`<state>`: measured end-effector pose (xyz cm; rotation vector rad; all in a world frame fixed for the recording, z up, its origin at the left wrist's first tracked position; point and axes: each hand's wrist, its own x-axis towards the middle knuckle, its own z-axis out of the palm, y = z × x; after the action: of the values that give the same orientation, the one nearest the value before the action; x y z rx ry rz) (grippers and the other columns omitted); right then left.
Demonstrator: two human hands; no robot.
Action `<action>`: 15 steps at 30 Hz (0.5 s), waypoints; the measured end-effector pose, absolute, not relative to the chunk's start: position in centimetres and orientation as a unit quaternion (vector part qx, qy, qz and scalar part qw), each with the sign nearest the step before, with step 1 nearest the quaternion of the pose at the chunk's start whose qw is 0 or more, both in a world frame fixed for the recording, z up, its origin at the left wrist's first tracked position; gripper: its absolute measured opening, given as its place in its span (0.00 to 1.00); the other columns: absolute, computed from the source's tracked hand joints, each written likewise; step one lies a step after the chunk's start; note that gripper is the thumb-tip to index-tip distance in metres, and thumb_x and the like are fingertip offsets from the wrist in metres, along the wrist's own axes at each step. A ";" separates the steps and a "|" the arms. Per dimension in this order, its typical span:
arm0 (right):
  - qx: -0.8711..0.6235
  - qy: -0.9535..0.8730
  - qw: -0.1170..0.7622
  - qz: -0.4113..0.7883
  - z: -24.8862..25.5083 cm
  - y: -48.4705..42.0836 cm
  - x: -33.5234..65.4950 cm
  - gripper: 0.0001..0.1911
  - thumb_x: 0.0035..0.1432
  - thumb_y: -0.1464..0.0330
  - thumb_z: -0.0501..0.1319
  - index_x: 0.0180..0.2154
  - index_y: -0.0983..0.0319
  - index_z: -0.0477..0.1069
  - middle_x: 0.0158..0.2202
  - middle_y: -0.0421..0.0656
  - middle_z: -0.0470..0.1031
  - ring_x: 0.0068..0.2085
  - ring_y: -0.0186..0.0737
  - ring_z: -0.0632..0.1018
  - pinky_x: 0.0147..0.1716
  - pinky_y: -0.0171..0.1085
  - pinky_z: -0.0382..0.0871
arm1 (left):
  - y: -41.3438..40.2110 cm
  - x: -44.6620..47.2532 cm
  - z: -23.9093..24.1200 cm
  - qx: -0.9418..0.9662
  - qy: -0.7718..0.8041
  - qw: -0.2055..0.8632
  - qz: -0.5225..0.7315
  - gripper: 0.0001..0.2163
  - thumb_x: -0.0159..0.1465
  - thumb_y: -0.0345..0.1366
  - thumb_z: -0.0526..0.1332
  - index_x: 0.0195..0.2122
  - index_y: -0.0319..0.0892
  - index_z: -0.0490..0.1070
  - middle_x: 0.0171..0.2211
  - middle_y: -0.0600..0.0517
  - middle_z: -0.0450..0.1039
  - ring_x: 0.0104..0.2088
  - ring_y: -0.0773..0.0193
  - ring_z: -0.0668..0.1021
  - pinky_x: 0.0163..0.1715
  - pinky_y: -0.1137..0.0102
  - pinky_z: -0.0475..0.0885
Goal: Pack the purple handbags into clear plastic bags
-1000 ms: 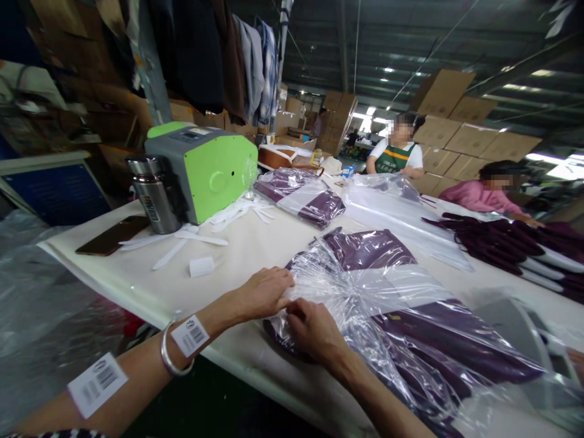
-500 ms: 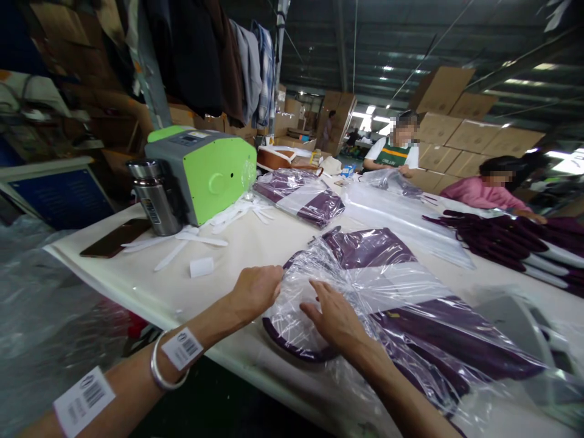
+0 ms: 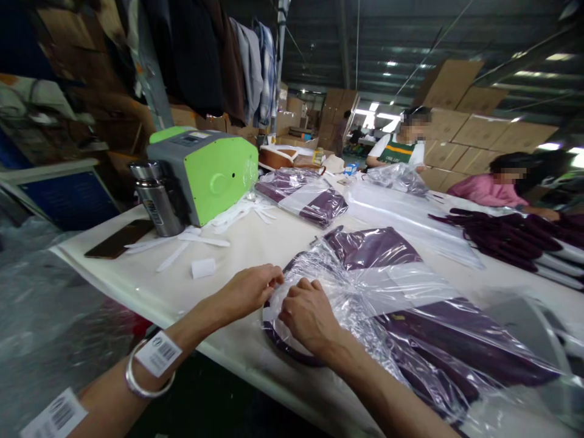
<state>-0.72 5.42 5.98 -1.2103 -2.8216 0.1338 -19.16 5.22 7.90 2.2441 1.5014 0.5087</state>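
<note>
Two hands met at the near edge of the table (image 3: 255,243): the left hand (image 3: 249,291) and the right hand (image 3: 306,313) each pinched the mouth of the bag (image 3: 365,283), which held the garment (image 3: 371,246). Uneven pulling could have torn the thin film or bunched the garment inside.

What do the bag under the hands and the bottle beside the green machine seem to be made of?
The bag: thin clear plastic film, glossy; it crinkles and the purple garment shows through. The bottle: probably brushed steel, by its grey metallic sheen.
</note>
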 end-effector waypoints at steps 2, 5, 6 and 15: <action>-0.410 -0.907 0.033 0.092 5.6 5.0 -1.2 0.14 0.65 0.65 0.57 0.32 0.62 0.79 0.35 0.47 0.82 0.41 0.46 0.78 0.41 0.42 0.62 | 4.9 -19.2 7.6 0.817 0.489 0.225 0.205 0.19 0.58 0.22 0.54 0.47 0.47 0.72 0.47 0.52 0.78 0.47 0.62 0.78 0.47 0.71 0.69; -0.433 -0.885 0.044 0.168 5.2 4.2 -1.6 0.15 0.66 0.64 0.55 0.38 0.61 0.78 0.36 0.47 0.82 0.36 0.43 0.80 0.32 0.38 0.61 | 4.4 -19.3 6.8 0.836 0.451 0.273 0.156 0.23 0.59 0.24 0.54 0.53 0.51 0.69 0.47 0.53 0.79 0.47 0.60 0.80 0.45 0.70 0.70; -0.433 -0.881 0.050 0.184 5.1 4.0 -1.5 0.13 0.64 0.63 0.56 0.39 0.61 0.78 0.37 0.46 0.83 0.36 0.44 0.81 0.31 0.37 0.61 | 4.2 -19.4 6.5 0.837 0.450 0.281 0.132 0.21 0.60 0.25 0.54 0.53 0.50 0.68 0.44 0.52 0.80 0.45 0.59 0.81 0.43 0.69 0.71; -0.384 -0.908 0.062 0.156 4.8 4.0 0.6 0.13 0.58 0.61 0.61 0.44 0.57 0.77 0.39 0.44 0.83 0.40 0.48 0.81 0.38 0.40 0.66 | 3.4 -21.1 4.6 0.849 0.434 0.278 0.117 0.07 0.64 0.34 0.60 0.43 0.48 0.71 0.42 0.54 0.75 0.42 0.61 0.78 0.40 0.72 0.68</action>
<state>0.59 4.03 4.76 -1.1605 -2.7452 0.4710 -21.11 3.43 4.57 2.2785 1.1645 0.3134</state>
